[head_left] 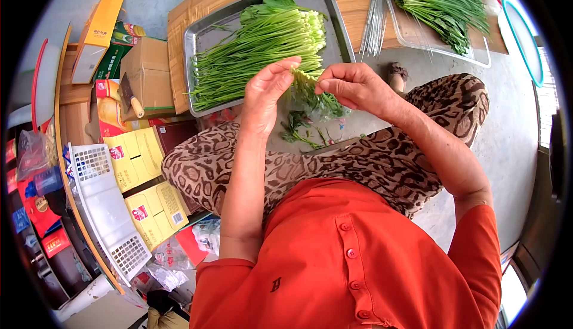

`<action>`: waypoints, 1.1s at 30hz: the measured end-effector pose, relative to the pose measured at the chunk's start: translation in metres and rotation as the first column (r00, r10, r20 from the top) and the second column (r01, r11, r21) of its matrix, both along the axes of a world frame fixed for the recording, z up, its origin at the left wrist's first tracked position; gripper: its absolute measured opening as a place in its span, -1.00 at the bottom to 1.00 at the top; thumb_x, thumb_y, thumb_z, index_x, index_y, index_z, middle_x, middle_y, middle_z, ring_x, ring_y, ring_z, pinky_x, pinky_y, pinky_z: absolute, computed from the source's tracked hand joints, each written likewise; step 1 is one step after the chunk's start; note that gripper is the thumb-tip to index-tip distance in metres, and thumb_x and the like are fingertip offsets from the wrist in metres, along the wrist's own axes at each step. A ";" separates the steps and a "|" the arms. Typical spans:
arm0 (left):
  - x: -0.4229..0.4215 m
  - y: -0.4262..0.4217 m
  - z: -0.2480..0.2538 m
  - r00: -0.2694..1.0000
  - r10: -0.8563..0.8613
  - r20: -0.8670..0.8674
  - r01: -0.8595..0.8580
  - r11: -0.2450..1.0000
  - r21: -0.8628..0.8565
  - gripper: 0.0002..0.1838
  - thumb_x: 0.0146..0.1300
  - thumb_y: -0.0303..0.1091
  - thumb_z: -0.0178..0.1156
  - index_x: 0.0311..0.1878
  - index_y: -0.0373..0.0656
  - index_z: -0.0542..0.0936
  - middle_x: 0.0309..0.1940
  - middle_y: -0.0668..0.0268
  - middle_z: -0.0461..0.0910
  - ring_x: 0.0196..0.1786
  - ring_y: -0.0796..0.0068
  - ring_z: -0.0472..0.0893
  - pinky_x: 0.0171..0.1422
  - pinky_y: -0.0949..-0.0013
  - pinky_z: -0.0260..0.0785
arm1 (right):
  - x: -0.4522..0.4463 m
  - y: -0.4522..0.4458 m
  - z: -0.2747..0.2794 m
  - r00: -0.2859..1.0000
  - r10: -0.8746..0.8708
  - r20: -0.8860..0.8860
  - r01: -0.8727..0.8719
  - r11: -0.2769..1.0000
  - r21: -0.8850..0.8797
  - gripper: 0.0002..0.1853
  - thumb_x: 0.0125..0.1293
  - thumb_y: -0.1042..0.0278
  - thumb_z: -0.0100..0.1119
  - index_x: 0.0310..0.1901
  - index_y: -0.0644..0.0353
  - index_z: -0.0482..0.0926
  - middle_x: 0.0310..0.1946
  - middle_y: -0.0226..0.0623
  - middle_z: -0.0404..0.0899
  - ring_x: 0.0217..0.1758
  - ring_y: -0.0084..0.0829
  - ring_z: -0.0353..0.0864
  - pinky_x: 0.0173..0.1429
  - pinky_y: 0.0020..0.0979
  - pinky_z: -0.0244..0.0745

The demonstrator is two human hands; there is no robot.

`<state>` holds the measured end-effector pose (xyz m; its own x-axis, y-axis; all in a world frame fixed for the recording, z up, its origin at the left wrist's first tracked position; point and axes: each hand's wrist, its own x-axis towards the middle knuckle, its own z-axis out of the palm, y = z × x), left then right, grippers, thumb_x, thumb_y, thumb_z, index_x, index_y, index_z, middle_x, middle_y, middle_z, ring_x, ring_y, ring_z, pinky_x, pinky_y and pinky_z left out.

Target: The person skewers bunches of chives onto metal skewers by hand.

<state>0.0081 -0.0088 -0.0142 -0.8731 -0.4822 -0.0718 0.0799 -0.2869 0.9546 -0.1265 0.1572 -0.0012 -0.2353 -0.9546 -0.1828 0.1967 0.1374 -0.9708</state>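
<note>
My left hand [270,90] is raised in front of the tray, thumb and forefinger pinched together. Close by on the right, my right hand [352,87] is also closed in a pinch. Between the fingertips runs a small bunch of pale green vegetable stems [307,76], with darker leaves seeming to hang below; the exact grip is hard to make out. Just beyond my hands, a metal tray [197,111] holds a large pile of long green chives [250,48], pale ends to the right and broad leaves on top.
Thin metal skewers [374,16] lie on the wooden table [179,25], left of a clear plastic tray [486,57] with more greens [441,7]. Leafy scraps [301,129] lie below my hands. Cardboard boxes [149,69], a wooden-handled knife [136,103] and a white basket [107,204] are at left.
</note>
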 end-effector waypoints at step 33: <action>0.006 -0.048 -0.051 0.927 0.242 0.287 0.042 0.693 -0.720 -0.87 0.20 -0.52 0.17 -0.19 -0.21 0.63 -0.28 0.34 0.60 -0.30 0.53 0.59 -0.17 0.46 0.43 | -0.007 0.014 -0.001 0.997 0.071 0.042 -0.079 0.970 0.229 -0.82 0.40 0.31 0.08 -0.32 0.21 0.54 -0.73 -0.57 0.32 -0.71 -0.77 0.20 -0.65 -0.64 0.05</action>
<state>0.0144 -0.0567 -0.0650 -0.8024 -0.5946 0.0508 -0.2944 0.4685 0.8330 -0.1338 0.1712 -0.0025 -0.1550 -0.9005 -0.4063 0.2089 0.3721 -0.9044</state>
